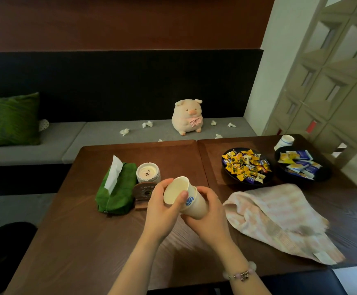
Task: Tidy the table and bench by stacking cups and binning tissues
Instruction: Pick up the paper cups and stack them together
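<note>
From the head camera, both hands meet over the near middle of the brown wooden bench (84, 231), holding two nested cream paper cups tilted with their mouths towards the upper left. The left hand (160, 209) grips the plain inner paper cup (176, 191), fingers curled behind it and thumb pressed across its rim. The right hand (209, 211) wraps around the outer paper cup with a blue round logo (194, 206). The inner cup sits only partly inside the outer one. A third white paper cup with blue stripes (285, 141) stands at the bench's far right corner, behind two dark bowls of wrapped sweets (245, 166). Crumpled white tissues (124, 132) lie scattered on the grey padded seat (45, 145) around a cream plush pig (187, 117).
</note>
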The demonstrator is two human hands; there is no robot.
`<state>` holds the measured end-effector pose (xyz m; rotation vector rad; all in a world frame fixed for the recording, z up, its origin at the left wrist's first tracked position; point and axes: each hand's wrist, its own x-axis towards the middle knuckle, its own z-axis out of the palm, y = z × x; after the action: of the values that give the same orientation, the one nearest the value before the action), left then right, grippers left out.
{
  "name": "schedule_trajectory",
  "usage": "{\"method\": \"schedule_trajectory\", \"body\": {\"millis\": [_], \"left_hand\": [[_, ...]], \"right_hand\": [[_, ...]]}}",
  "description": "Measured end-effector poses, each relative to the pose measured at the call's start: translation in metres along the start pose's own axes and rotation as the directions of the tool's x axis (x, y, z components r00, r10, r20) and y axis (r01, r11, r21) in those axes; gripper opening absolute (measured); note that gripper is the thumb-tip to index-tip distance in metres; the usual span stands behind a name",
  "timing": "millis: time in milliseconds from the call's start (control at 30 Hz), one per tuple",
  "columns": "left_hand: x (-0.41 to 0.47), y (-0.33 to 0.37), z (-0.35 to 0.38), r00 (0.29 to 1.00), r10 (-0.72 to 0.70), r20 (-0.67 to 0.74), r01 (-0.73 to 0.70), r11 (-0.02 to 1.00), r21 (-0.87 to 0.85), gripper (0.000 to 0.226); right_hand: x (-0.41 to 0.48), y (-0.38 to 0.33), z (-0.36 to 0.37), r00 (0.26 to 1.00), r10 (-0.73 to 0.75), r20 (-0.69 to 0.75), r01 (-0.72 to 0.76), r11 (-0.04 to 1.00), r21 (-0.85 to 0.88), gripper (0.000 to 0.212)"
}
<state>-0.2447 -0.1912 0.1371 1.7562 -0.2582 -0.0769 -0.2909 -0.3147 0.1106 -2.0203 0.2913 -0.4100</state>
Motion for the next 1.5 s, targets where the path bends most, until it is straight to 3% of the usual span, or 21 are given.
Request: {"method": "schedule_trajectory", "body": {"millis": [400,500,700,867,967,1133,1233,1333,1500], "left_hand": [[-0.008,-0.009,0.021,0.999,-0.02,0.038,0.02,1.0,0.002,0.033],[-0.008,-0.012,0.027,0.995,-0.032,0.093,0.03,0.999,0.024,0.041],[0.008,-0.013,0.026,0.978,0.003,0.207,-0.067,0.95,0.306,0.071],[0.031,-0.021,0.031,0.965,0.035,0.261,-0.156,0.876,0.457,0.076],[0.052,-0.029,0.04,0.963,-0.013,0.269,-0.137,0.836,0.532,0.077],[0.082,-0.053,0.062,0.928,-0.121,0.352,-0.159,0.726,0.669,0.073],[0.09,-0.07,0.073,0.931,-0.199,0.305,-0.087,0.692,0.716,0.073],[0.094,-0.081,0.081,0.945,-0.232,0.231,-0.01,0.686,0.728,0.077],[0.098,-0.09,0.087,0.931,-0.277,0.239,0.003,0.66,0.751,0.075]], "right_hand": [[-0.006,-0.005,0.002,0.997,-0.014,-0.082,0.014,1.0,0.007,0.058],[-0.007,-0.003,0.0,0.997,0.009,-0.08,-0.009,1.0,0.003,0.059],[-0.005,0.01,-0.002,0.99,0.09,-0.11,-0.082,0.994,0.068,0.056],[0.005,0.024,-0.003,0.988,0.154,-0.005,-0.154,0.983,-0.096,0.071],[-0.001,0.04,-0.008,0.974,0.213,0.077,-0.195,0.96,-0.2,0.081],[-0.023,0.073,-0.016,0.934,0.322,0.153,-0.257,0.905,-0.34,0.067],[-0.026,0.087,-0.021,0.892,0.389,0.231,-0.277,0.873,-0.401,0.064],[-0.019,0.096,-0.027,0.895,0.397,0.205,-0.281,0.856,-0.434,0.061],[-0.005,0.097,-0.036,0.925,0.343,0.163,-0.23,0.847,-0.48,0.057]]}}
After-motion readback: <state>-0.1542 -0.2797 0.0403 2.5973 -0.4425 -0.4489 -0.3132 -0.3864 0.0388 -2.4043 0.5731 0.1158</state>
